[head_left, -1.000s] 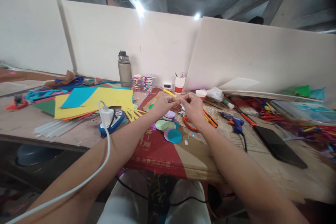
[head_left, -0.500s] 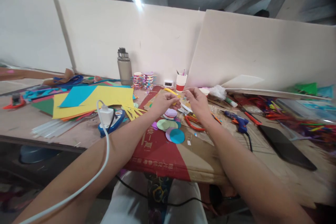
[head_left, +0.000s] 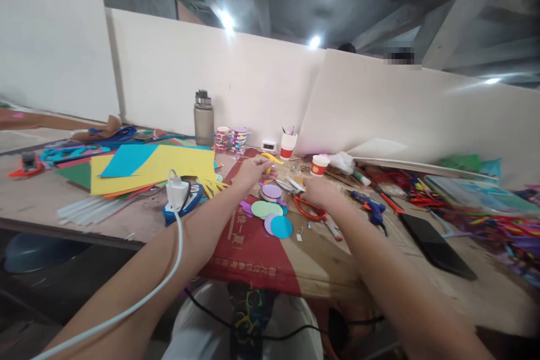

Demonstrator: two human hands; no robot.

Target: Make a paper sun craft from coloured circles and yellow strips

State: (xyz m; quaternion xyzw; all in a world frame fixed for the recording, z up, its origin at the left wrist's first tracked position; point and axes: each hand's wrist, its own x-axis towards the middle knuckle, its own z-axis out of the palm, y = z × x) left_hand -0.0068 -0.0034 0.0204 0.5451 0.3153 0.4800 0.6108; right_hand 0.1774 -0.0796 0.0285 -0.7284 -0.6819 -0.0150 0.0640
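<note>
My left hand [head_left: 252,173] pinches a curled yellow paper strip [head_left: 274,158] above the worktable. Down near the tabletop, my right hand [head_left: 319,191] has its fingers curled; what they hold, if anything, is hidden. Just beside and below it lie red-handled scissors [head_left: 310,211]. Between the hands sits a short round piece with a lilac top [head_left: 270,192]. Closer to me are flat paper discs, among them a green one [head_left: 264,210] and a blue one [head_left: 281,226].
Yellow paper sheets [head_left: 181,163] and a blue power strip [head_left: 190,197] lie left, its white cable crossing my left forearm. A bottle [head_left: 203,118] and paper cups [head_left: 319,165] stand behind. A glue gun [head_left: 371,205] and black phone [head_left: 436,244] lie right.
My right hand has moved down toward the tabletop, away from the left hand. The left hand still holds the yellow strip. The view has tilted upward slightly, and a second red-and-white cup now shows fully.
</note>
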